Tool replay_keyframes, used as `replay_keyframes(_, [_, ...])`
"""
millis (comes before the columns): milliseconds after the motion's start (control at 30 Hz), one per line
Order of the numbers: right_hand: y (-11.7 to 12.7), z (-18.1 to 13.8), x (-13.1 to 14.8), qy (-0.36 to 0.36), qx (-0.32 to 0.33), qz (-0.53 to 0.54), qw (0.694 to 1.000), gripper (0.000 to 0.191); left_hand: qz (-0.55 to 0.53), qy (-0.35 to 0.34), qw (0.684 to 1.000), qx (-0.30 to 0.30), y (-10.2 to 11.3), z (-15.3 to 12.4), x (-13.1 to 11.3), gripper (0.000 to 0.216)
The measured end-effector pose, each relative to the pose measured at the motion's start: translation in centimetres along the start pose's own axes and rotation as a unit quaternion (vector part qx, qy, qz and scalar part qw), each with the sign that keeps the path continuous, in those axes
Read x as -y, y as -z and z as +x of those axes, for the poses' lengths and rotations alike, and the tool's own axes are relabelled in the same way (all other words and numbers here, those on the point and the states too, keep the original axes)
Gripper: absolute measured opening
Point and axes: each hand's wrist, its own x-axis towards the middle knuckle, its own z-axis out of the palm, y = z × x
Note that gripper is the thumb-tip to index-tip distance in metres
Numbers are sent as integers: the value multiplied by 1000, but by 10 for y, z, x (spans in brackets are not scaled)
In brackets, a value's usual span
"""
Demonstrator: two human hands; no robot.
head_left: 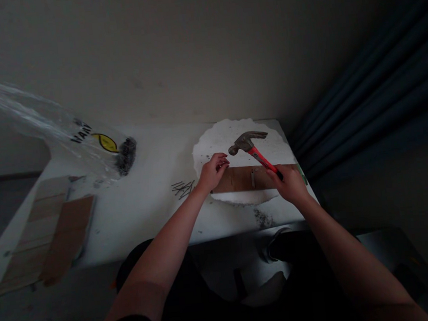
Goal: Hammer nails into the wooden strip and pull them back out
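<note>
My right hand [291, 183] grips the red handle of a claw hammer [252, 146], its grey head raised over the left end of a brown wooden strip [246, 178]. The strip lies across a white round foam slab [234, 133] on the white table [154, 211]. My left hand [213, 171] rests at the strip's left end, fingers pinched together on something I cannot make out, right under the hammer head. A small pale piece stands near the strip's middle.
A bunch of dark nails [182, 189] lies left of my left hand. A clear plastic bag [83, 143] with dark contents sits at the table's back left. Wooden boards [50, 229] lie on the left edge. A dark curtain [374, 99] hangs at the right.
</note>
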Motion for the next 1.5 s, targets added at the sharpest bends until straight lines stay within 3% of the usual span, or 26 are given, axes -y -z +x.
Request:
replay_keyframes(600, [4, 0, 1, -3, 3, -7, 1000, 46, -1, -1, 1000, -4, 1, 0, -2, 26])
replay_keyframes(1100, [12, 0, 24, 3, 11, -40, 999, 47, 18, 21, 1000, -7, 0, -2, -3, 26])
replay_keyframes(1500, [21, -4, 34, -15, 75, -123, 989, 46, -2, 30, 999, -20, -2, -3, 1, 44])
